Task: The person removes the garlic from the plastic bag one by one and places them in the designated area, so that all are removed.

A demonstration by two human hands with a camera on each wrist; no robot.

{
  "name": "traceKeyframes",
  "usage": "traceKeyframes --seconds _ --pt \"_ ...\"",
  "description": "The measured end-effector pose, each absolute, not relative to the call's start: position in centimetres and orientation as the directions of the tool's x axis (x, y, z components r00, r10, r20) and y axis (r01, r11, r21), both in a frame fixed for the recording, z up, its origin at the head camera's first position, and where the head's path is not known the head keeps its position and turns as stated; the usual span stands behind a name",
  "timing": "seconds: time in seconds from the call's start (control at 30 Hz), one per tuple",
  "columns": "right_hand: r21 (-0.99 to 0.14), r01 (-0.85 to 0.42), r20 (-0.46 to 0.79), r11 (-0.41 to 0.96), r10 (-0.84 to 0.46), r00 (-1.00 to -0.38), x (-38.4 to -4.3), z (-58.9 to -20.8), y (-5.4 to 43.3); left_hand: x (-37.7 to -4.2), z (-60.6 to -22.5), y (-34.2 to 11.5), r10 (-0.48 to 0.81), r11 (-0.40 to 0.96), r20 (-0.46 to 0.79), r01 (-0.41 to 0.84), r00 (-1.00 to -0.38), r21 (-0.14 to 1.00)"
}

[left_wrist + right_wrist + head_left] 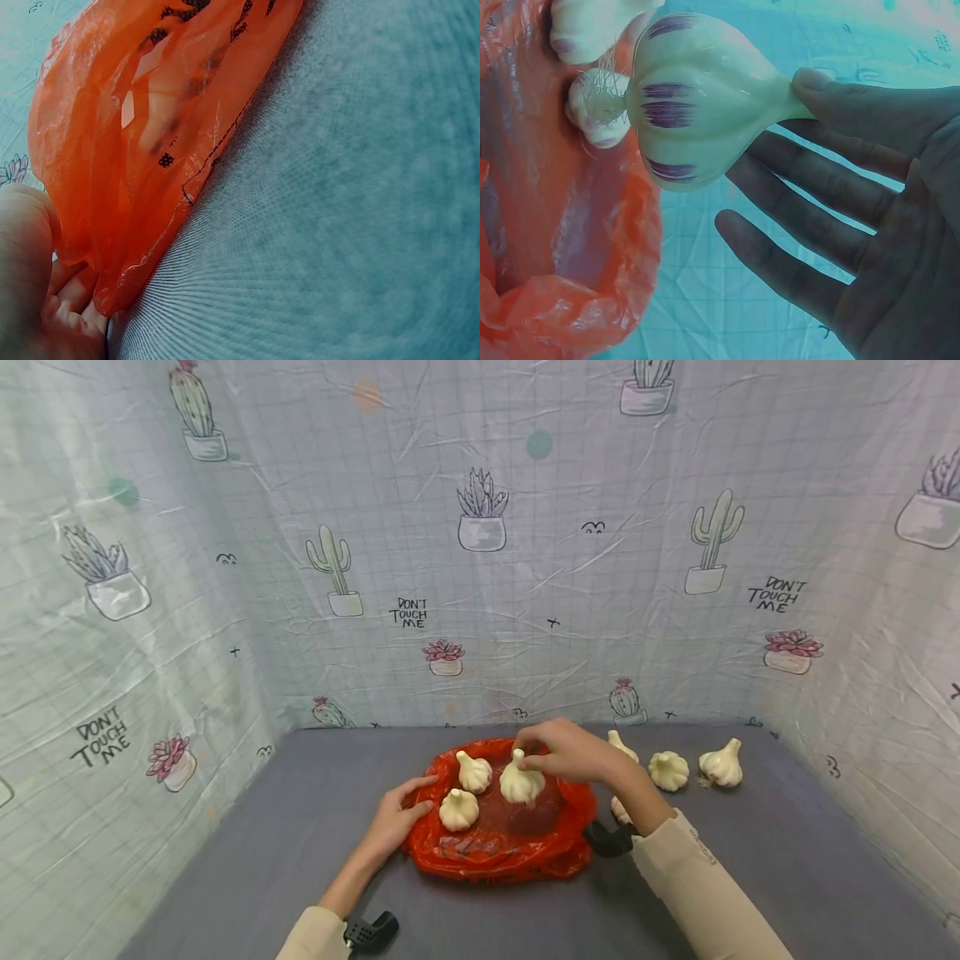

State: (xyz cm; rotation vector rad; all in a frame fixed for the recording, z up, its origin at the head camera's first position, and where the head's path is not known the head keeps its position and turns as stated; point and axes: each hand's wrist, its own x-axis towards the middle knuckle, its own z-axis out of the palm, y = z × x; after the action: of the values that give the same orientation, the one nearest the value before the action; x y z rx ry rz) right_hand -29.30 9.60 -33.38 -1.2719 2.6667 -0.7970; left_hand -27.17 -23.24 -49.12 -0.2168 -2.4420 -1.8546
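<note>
And pinching a garlic bulb (522, 783) by the neck in the right hand (566, 750), over the red bag (495, 863), likely because slimmer there than round the belly! Gripping the bag's left edge with the left hand (397, 818), seemingly to steady the spread mouth. Counting a second bulb (474, 774) and a third bulb (458, 811) inside, left of the pinch, plus loose bulbs (668, 771) right of it.

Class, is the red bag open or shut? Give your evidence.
Open: the red bag has its mouth spread wide, showing two garlic bulbs inside.
</note>
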Motion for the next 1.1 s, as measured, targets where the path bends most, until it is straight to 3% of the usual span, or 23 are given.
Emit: traceKeyframes --seconds 0.23,0.57,0.87,1.1 --pt "-0.496 -0.712 0.196 0.496 -0.735 -0.649 -28.9 -33.1 10.4 -27.1 -49.1 -23.2 0.065 0.276 0.142 0.154 -0.988 0.949" --pt "-0.536 -0.662 0.215 0.524 -0.673 -0.707 -27.7 -32.4 12.1 -27.4 -49.2 -23.3 0.077 0.285 0.143 0.159 -0.987 0.945" --pt "-0.546 -0.678 0.277 0.491 -0.658 -0.700 -27.0 -32.4 14.1 -27.4 -48.9 -23.4 0.082 0.301 0.133 0.152 -0.988 0.941" --pt "-0.556 -0.650 0.290 0.518 -0.612 -0.736 -26.5 -32.2 15.9 -27.3 -48.8 -23.2 0.080 0.303 0.138 0.156 -0.987 0.940"
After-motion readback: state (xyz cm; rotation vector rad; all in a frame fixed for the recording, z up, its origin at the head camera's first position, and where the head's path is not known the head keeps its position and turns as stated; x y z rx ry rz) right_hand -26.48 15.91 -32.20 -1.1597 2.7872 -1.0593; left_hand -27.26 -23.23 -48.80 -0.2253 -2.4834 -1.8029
